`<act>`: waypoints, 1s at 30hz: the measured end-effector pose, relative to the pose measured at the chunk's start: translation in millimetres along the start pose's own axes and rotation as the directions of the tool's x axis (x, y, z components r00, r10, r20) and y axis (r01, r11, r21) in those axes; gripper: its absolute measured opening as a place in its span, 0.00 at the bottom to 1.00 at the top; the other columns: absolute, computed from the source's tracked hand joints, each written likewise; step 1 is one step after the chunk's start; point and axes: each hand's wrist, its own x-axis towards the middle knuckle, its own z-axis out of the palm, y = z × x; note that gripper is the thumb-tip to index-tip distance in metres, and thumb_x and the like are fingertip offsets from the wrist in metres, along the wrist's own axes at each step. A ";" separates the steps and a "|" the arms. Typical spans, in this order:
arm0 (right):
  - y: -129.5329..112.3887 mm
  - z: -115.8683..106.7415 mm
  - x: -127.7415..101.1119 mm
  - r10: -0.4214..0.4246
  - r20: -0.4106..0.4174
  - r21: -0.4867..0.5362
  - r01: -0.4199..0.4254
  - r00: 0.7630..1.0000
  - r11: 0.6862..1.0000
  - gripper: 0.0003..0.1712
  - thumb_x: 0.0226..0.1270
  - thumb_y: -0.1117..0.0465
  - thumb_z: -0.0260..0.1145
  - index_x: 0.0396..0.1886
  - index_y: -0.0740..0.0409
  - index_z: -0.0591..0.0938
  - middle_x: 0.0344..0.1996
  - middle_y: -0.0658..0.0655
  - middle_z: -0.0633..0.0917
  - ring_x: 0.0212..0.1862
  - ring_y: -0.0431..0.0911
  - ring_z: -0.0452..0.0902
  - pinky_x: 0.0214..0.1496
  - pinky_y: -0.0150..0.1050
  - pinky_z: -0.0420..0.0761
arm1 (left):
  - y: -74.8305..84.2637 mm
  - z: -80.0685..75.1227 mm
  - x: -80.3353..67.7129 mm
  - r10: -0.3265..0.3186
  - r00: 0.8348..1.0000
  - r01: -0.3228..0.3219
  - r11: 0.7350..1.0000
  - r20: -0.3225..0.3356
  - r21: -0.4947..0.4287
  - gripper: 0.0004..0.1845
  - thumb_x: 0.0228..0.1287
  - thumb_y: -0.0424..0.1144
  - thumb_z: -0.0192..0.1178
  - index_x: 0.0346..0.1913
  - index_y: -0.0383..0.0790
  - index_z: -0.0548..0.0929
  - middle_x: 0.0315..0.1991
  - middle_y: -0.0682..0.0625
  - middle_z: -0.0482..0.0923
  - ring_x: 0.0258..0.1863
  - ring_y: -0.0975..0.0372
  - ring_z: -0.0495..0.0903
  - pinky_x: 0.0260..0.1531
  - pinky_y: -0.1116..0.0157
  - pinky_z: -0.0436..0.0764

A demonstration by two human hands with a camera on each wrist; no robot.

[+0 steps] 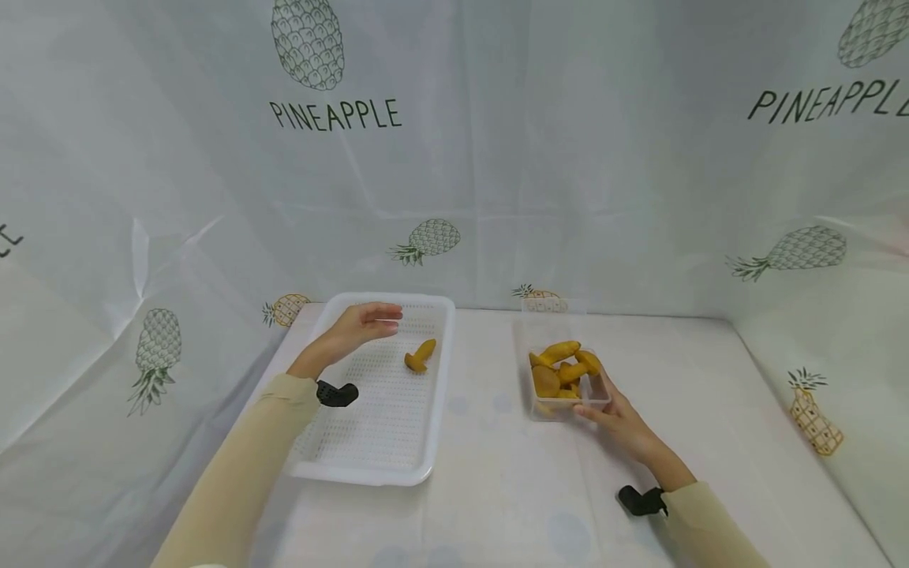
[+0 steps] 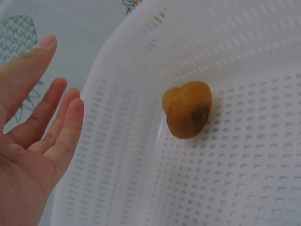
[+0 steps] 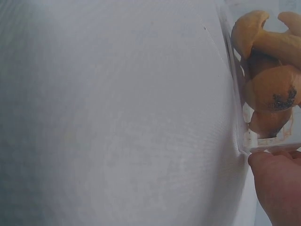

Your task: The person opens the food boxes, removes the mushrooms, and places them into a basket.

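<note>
My left hand (image 1: 358, 330) is over the far left of a white perforated basket (image 1: 429, 442), fingers extended, holding nothing. One yellow-brown mushroom (image 1: 420, 356) lies in that basket, to the right of the hand. The left wrist view shows its rounded cap (image 2: 187, 110) with a dark patch, apart from the fingers. On the right, my right hand (image 1: 621, 422) holds a clear plastic box (image 1: 551, 412) by its near right corner, thumb at the front. Several yellow-brown mushrooms (image 1: 566, 371) fill the box. Its clear lid (image 1: 552, 323) stands open at the back. The fingers behind the box are partly hidden.
Both containers stand on a white table (image 1: 490, 489), with a gap between them. A pineapple-printed sheet (image 1: 611, 197) hangs behind and along the sides. Each wrist wears a small black camera, left (image 1: 337, 394) and right (image 1: 641, 500).
</note>
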 end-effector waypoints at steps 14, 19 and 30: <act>1.1 -0.7 -1.3 -0.001 -0.010 0.011 0.001 1.000 1.000 0.58 0.71 0.53 0.67 0.81 0.41 0.33 0.78 0.65 0.40 0.32 0.49 0.61 0.28 0.38 0.67 | 45.0 59.0 54.5 0.060 0.994 -0.057 0.998 0.087 -0.038 0.26 0.70 0.36 0.64 0.68 0.35 0.73 0.66 0.39 0.73 0.63 0.52 0.74 0.61 0.58 0.76; 1.2 -1.7 -0.1 0.003 -0.014 0.001 -0.003 1.000 1.000 0.58 0.71 0.52 0.67 0.81 0.41 0.33 0.78 0.65 0.40 0.35 0.50 0.63 0.31 0.38 0.69 | 59.4 91.8 76.4 0.092 0.988 -0.087 0.995 0.124 -0.043 0.24 0.69 0.34 0.64 0.67 0.37 0.75 0.65 0.39 0.74 0.60 0.55 0.76 0.59 0.61 0.77; 3.3 -2.1 -0.9 0.000 -0.010 0.047 0.001 1.000 0.999 0.58 0.71 0.54 0.67 0.81 0.45 0.33 0.76 0.68 0.44 0.32 0.48 0.61 0.30 0.37 0.67 | 60.7 171.7 109.0 0.106 0.983 -0.099 0.994 0.150 -0.054 0.25 0.69 0.34 0.64 0.67 0.34 0.74 0.64 0.38 0.75 0.60 0.54 0.76 0.59 0.67 0.76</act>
